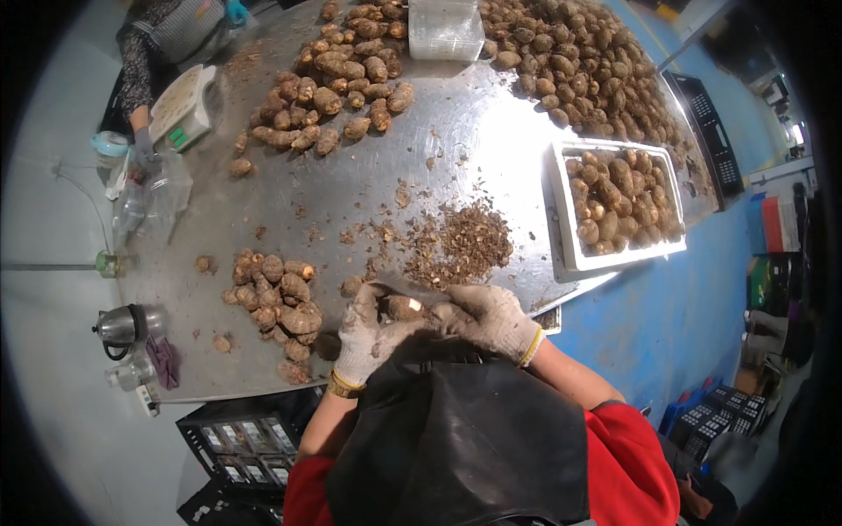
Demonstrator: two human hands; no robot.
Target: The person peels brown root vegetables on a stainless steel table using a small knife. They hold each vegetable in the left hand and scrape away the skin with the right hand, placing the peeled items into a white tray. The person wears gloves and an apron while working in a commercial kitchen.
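Both my hands wear soiled whitish knit gloves and meet at the table's near edge. In my left hand point(361, 340) is a brown taro corm point(403, 308), held between thumb and fingers, with a small pale cut patch showing on it. My right hand point(493, 321) is closed against the corm's right end; whether a tool is in its fingers is hidden. Just beyond my left hand lies a single taro point(351, 286). To the left sits a small heap of taros point(276, 298), and a pile of brown peel scraps point(465, 241) spreads just past my hands.
On the metal table point(289, 197), a white foam box point(570, 219) of taros stands right. Larger taro heaps point(570, 66) and clear plastic tubs point(445, 37) lie at the back. A scale point(184, 105) and a co-worker's gloved hand point(145, 145) are far left, a kettle point(118, 329) left.
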